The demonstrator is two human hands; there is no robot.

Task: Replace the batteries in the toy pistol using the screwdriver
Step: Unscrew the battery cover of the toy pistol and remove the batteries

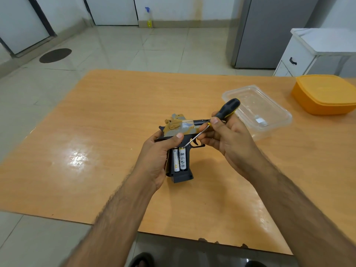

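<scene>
Head view: left hand (pixel 154 151) gripping toy pistol (pixel 180 132); right hand (pixel 221 135) pinching screwdriver (pixel 212 122), tip at batteries (pixel 179 158) below left thumb. Risk: tip slipping, jabbing thumb, ejecting battery.

This looks like a room in a home, most likely a kitchen or utility corner. The floor (pixel 119 53) is laid with large pale tiles, with a round dark drain cover (pixel 55 55) set into it. A tall grey fridge (pixel 269 31) stands against the far wall beside a white cabinet (pixel 300 54) with a black drawer handle. A spray bottle (pixel 148 17) of yellow liquid stands on the floor by the skirting. On the wooden table (pixel 115 116) sit a clear plastic food box (pixel 258 110) and an orange lidded one (pixel 325 94).
</scene>
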